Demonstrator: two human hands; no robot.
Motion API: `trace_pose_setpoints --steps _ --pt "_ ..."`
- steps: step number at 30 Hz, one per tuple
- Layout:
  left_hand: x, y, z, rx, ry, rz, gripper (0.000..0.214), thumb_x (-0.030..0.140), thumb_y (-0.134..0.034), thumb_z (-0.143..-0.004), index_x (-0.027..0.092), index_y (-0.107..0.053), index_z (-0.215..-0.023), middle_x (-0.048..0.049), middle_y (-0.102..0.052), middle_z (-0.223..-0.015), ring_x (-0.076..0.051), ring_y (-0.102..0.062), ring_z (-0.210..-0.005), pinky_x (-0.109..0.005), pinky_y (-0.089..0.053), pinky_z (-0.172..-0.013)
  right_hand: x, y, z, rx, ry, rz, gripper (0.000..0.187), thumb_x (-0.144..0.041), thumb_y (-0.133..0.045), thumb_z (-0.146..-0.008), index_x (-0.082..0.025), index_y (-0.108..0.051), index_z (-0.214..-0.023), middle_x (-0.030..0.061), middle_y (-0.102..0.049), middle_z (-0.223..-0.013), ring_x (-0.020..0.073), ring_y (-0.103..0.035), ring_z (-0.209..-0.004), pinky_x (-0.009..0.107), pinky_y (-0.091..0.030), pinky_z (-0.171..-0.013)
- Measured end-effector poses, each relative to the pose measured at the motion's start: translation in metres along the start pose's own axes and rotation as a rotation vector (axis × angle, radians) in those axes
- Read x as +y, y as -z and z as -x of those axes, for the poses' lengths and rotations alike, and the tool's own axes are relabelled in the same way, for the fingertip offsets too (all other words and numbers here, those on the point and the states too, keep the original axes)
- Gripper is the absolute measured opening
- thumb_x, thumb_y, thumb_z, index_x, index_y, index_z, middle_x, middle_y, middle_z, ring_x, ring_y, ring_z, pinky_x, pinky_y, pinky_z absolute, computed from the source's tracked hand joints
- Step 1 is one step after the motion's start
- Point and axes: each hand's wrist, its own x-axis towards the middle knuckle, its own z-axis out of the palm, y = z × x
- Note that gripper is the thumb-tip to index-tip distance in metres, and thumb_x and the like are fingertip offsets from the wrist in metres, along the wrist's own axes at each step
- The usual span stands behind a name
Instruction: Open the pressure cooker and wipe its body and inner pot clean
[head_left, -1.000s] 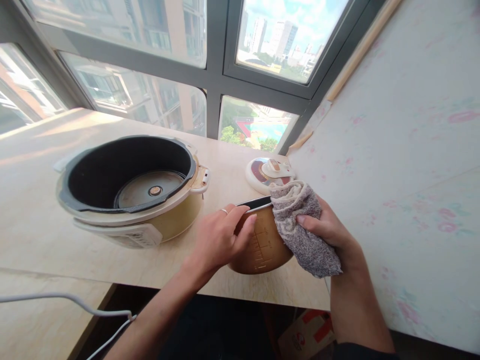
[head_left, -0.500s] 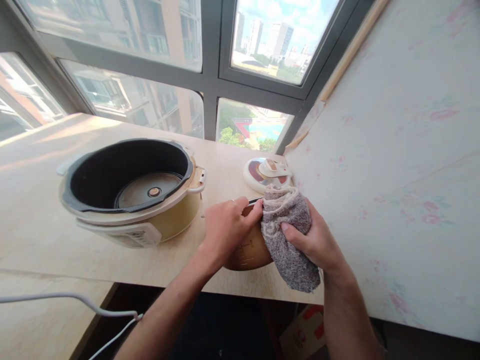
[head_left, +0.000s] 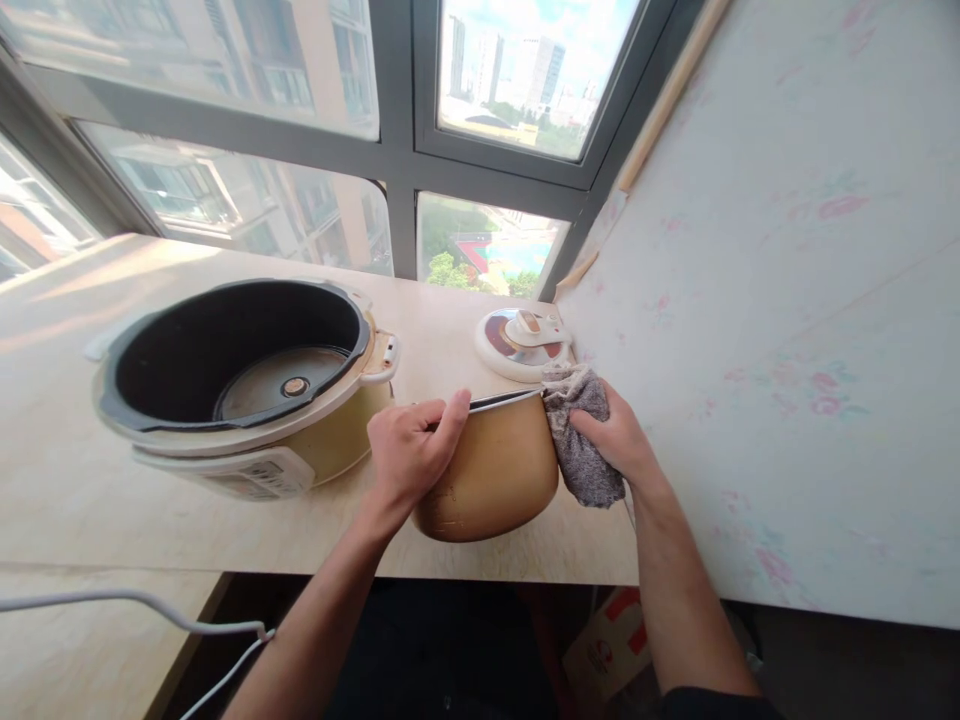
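Note:
A gold-brown inner pot (head_left: 495, 470) with a dark inside stands slightly tilted near the counter's front edge. My left hand (head_left: 414, 448) is closed over its left rim, thumb along the top. On the pot's right side, my right hand (head_left: 616, 432) grips a bunched grey cloth (head_left: 589, 440), which touches the pot near the rim. Left of the pot sits the rice cooker body (head_left: 330, 435), lidless, with a dark cavity and a round metal plate at the bottom. Whether the pot's base rests on the counter is hard to make out.
Behind the pot lies a white and brown lid (head_left: 521, 342) against the wall. A floral-papered wall (head_left: 810, 300) rises at the right, windows (head_left: 487, 240) at the back. A white cord (head_left: 135, 605) crosses the lower left. Below the counter edge is a cardboard box (head_left: 607, 650).
The cloth has moved right, from the pot's front face to its right side, uncovering more of the gold surface. My left hand has shifted left along with the pot's rim.

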Motion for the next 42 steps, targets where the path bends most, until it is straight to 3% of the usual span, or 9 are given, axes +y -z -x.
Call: trace_pose_setpoints --steps 8,16,22,26,28,32,36,42 --pt "-0.02 0.003 0.01 0.033 0.012 0.256 0.058 0.036 -0.053 -0.093 0.019 -0.019 -0.049 0.003 -0.017 -0.051 -0.007 -0.018 -0.046 -0.027 -0.015 -0.045 -0.018 -0.001 0.014 0.017 0.026 0.006 0.037 -0.028 -0.064 -0.077 -0.023 -0.064 -0.113 0.0019 -0.072 -0.097 0.0243 -0.065 -0.089 0.036 -0.052 -0.083" --pt "-0.037 -0.016 0.012 0.094 0.103 0.373 0.056 0.035 -0.052 -0.092 0.02 -0.017 -0.051 0.0036 -0.017 -0.049 -0.007 -0.016 -0.044 -0.028 -0.012 -0.044 -0.059 0.004 0.045 0.099 0.142 0.191 0.057 -0.027 -0.069 -0.076 -0.026 -0.059 -0.132 0.0062 -0.069 -0.117 0.0293 -0.064 -0.105 0.042 -0.051 -0.096" --pt "-0.032 -0.01 0.014 0.058 0.147 0.153 0.051 0.035 -0.041 -0.097 0.021 -0.023 -0.051 0.0037 -0.026 -0.046 -0.009 -0.026 -0.043 -0.028 -0.021 -0.047 -0.093 -0.009 0.063 -0.051 0.258 0.191 0.059 -0.025 -0.069 -0.078 -0.029 -0.054 -0.135 0.0069 -0.068 -0.121 0.0302 -0.065 -0.109 0.042 -0.053 -0.097" --pt "-0.012 0.003 0.008 -0.028 -0.039 -0.135 0.043 0.031 -0.037 -0.1 0.02 -0.047 -0.059 -0.0019 -0.053 -0.056 -0.014 -0.047 -0.054 -0.029 -0.031 -0.056 -0.115 -0.027 0.07 -0.179 0.352 0.191 0.067 -0.02 -0.067 -0.079 -0.031 -0.047 -0.141 0.0077 -0.063 -0.133 0.0317 -0.061 -0.119 0.046 -0.052 -0.102" --pt "0.0 0.008 0.004 -0.066 -0.143 -0.192 0.043 0.029 -0.036 -0.101 0.02 -0.05 -0.062 -0.0025 -0.056 -0.058 -0.015 -0.048 -0.055 -0.029 -0.032 -0.056 -0.121 -0.035 0.072 -0.21 0.362 0.169 0.068 -0.019 -0.066 -0.078 -0.031 -0.046 -0.141 0.0069 -0.064 -0.132 0.0309 -0.061 -0.119 0.046 -0.053 -0.102" --pt "0.016 0.005 -0.002 -0.082 -0.197 -0.292 0.045 0.029 -0.035 -0.103 0.019 -0.054 -0.064 -0.0018 -0.057 -0.054 -0.014 -0.043 -0.048 -0.029 -0.026 -0.052 -0.117 -0.039 0.068 -0.17 0.294 0.137 0.064 -0.022 -0.067 -0.078 -0.029 -0.048 -0.139 0.0069 -0.066 -0.126 0.0294 -0.064 -0.114 0.044 -0.054 -0.099" --pt "0.018 -0.005 -0.002 -0.033 -0.174 -0.343 0.047 0.034 -0.04 -0.101 0.019 -0.053 -0.058 -0.0008 -0.053 -0.048 -0.012 -0.04 -0.044 -0.029 -0.019 -0.049 -0.097 -0.027 0.056 -0.076 0.193 0.13 0.057 -0.022 -0.068 -0.077 -0.027 -0.056 -0.133 0.007 -0.069 -0.121 0.0291 -0.065 -0.11 0.042 -0.052 -0.099" --pt "0.001 -0.009 -0.005 -0.062 -0.126 -0.009 0.053 0.034 -0.045 -0.095 0.018 -0.03 -0.046 0.0038 -0.029 -0.042 -0.007 -0.027 -0.04 -0.027 -0.019 -0.046 -0.07 0.001 0.042 -0.191 0.047 -0.06 0.047 -0.024 -0.067 -0.08 -0.024 -0.063 -0.127 0.0043 -0.073 -0.113 0.0248 -0.069 -0.098 0.035 -0.056 -0.09"
